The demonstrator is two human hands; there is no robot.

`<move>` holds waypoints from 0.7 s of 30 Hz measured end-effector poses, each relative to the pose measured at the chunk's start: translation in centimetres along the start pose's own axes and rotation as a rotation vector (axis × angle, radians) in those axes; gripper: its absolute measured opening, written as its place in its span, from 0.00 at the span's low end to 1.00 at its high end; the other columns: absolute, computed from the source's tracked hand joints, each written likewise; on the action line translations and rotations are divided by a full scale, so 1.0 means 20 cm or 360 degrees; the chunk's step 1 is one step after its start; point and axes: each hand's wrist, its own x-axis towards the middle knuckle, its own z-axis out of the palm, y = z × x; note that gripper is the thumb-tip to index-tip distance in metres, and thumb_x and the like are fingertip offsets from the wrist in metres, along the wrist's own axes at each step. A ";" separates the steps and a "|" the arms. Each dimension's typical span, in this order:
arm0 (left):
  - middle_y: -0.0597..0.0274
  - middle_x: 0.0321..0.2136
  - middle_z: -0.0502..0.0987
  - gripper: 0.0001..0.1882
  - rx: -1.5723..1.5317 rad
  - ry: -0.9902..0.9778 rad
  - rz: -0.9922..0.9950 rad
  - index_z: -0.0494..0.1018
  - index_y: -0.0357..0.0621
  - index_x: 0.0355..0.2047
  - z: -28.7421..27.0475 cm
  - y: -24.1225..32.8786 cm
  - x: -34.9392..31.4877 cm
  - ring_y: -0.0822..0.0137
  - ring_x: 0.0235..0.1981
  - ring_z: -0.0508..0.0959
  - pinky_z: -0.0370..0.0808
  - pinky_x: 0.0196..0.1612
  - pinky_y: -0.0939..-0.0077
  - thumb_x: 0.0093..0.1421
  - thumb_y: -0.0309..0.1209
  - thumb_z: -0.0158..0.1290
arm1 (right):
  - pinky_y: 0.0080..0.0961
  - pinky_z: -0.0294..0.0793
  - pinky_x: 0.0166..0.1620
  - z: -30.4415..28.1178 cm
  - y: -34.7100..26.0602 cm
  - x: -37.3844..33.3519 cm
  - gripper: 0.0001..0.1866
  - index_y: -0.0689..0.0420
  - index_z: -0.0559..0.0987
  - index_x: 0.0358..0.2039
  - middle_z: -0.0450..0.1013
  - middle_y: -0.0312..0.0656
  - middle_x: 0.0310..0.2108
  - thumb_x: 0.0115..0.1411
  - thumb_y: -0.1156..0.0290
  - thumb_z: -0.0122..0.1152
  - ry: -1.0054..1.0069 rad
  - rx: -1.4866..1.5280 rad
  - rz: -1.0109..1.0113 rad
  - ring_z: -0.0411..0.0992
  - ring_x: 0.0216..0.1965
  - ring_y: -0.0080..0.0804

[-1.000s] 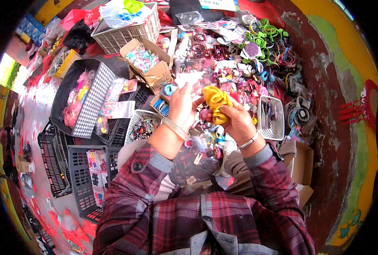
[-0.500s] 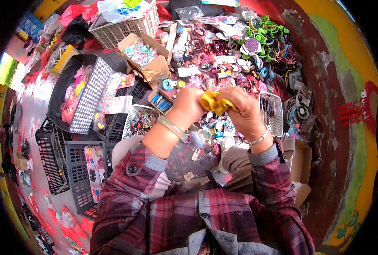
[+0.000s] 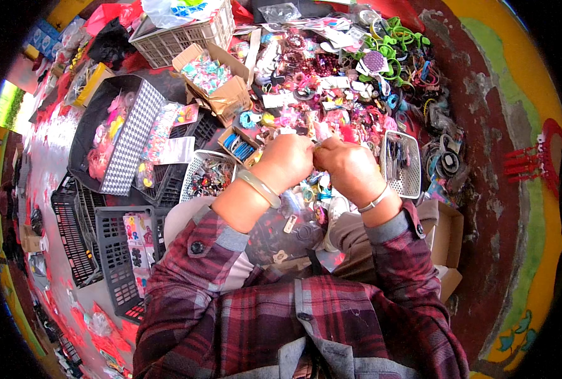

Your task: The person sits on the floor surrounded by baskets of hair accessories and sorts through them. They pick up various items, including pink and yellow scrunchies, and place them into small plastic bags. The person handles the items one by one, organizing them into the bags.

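Both my hands are closed and meet over a big heap of hair accessories [image 3: 350, 101]. My left hand [image 3: 287, 161] has its fingers curled in, with a pale bangle on the wrist. Almost touching it at the fingertips is my right hand [image 3: 352, 167], also closed, with a silver bangle. Whatever sits between the fingers is hidden. Below the hands, small hair pieces and clips lie in the heap. A white basket of clips [image 3: 210, 180] stands to the left of my left wrist, and a white basket [image 3: 402, 167] with thin dark pieces is right of my right hand.
A small box of blue bands [image 3: 238, 146] and an open carton of pastel pieces [image 3: 215, 76] stand left of the heap. Dark crates [image 3: 120, 252], a houndstooth-patterned box [image 3: 129, 139] and a beige crate [image 3: 186, 41] are farther left. Green headbands [image 3: 398, 47] lie at the back right.
The yellow ruffled fabric piece, held between my hands earlier, no longer shows. My right hand has turned over and closed, its knuckles now upward and its fingertips against the left hand's.
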 end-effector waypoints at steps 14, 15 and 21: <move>0.43 0.26 0.75 0.11 0.0037 -0.0470 -0.0111 0.76 0.39 0.26 -0.06 0.05 -0.02 0.46 0.32 0.76 0.72 0.37 0.58 0.47 0.30 0.46 | 0.38 0.70 0.36 0.00 -0.01 0.00 0.15 0.55 0.72 0.36 0.68 0.45 0.30 0.45 0.73 0.58 0.0284 0.0228 0.0181 0.70 0.33 0.46; 0.43 0.26 0.75 0.11 0.0076 -0.0492 -0.0114 0.76 0.40 0.26 -0.06 0.05 -0.02 0.46 0.32 0.76 0.72 0.37 0.58 0.47 0.30 0.46 | 0.39 0.69 0.37 -0.01 -0.02 0.02 0.17 0.55 0.71 0.37 0.69 0.44 0.31 0.44 0.73 0.60 0.0400 0.0154 0.0128 0.70 0.34 0.46; 0.45 0.21 0.74 0.09 0.0117 -0.0546 0.0209 0.74 0.39 0.23 -0.04 0.02 -0.04 0.46 0.27 0.75 0.72 0.32 0.56 0.48 0.28 0.45 | 0.37 0.70 0.38 0.04 0.07 -0.04 0.18 0.55 0.75 0.35 0.73 0.46 0.30 0.41 0.67 0.64 -0.0131 0.0289 0.0268 0.72 0.35 0.45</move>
